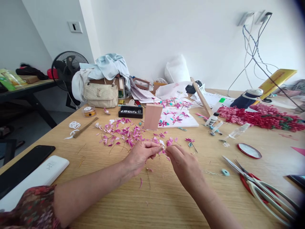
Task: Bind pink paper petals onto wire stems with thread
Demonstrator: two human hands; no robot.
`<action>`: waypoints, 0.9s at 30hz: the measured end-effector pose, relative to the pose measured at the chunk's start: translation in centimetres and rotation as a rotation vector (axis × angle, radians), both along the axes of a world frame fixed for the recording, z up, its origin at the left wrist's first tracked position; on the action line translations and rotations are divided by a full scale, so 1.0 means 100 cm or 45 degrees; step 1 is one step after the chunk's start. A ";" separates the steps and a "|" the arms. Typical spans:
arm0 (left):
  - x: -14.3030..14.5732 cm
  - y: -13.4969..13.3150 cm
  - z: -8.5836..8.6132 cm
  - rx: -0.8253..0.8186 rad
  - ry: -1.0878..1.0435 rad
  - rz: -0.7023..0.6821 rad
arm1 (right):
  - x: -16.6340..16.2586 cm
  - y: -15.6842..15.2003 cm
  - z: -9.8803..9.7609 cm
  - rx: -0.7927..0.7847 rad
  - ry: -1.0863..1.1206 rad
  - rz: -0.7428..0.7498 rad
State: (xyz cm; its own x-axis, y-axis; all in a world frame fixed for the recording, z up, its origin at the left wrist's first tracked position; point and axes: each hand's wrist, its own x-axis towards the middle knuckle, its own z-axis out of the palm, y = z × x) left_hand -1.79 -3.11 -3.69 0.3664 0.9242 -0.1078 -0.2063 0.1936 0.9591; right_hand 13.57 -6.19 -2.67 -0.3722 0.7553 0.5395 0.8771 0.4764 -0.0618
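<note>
One left hand [139,156] and one right hand [187,162] are counted above the tabletop [114,206]. By its left edge, one black phone [27,165] and one white power bank [39,183] are found; toward the near right corner, two pairs of scissors [251,180]. Toward the far edge, one beige handbag [101,97] is seen. Pink petals [130,135] are strewn too thickly to be counted.

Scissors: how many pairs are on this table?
2, both at the right, overlapping: a large pale-handled pair on top and a red-handled pair partly hidden beneath. More could be hidden under the clutter.
</note>
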 end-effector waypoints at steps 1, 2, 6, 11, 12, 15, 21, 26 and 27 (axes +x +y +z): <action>0.000 0.000 0.000 0.084 0.057 0.021 | -0.002 0.000 0.000 -0.021 0.027 -0.030; -0.001 0.001 0.000 0.201 0.129 0.048 | -0.004 -0.001 0.001 -0.058 0.071 -0.050; -0.004 0.002 0.000 0.835 0.400 0.114 | -0.009 0.000 0.009 -0.347 0.373 -0.087; -0.005 0.004 -0.003 1.036 0.442 0.089 | -0.001 0.006 0.022 -0.712 0.421 -0.221; -0.005 0.005 -0.003 0.938 0.429 0.114 | 0.003 0.006 0.024 -0.708 0.365 -0.264; -0.002 0.005 -0.004 0.473 0.278 0.136 | 0.013 -0.003 0.034 -0.483 0.213 -0.422; -0.001 0.000 0.003 -0.182 -0.120 0.048 | 0.005 -0.031 0.028 0.261 0.127 -0.077; -0.001 -0.004 0.008 -0.237 -0.195 -0.038 | 0.006 -0.015 -0.003 0.229 -0.159 0.147; -0.001 -0.004 0.008 -0.233 -0.202 -0.050 | 0.009 -0.010 -0.006 0.241 -0.190 0.158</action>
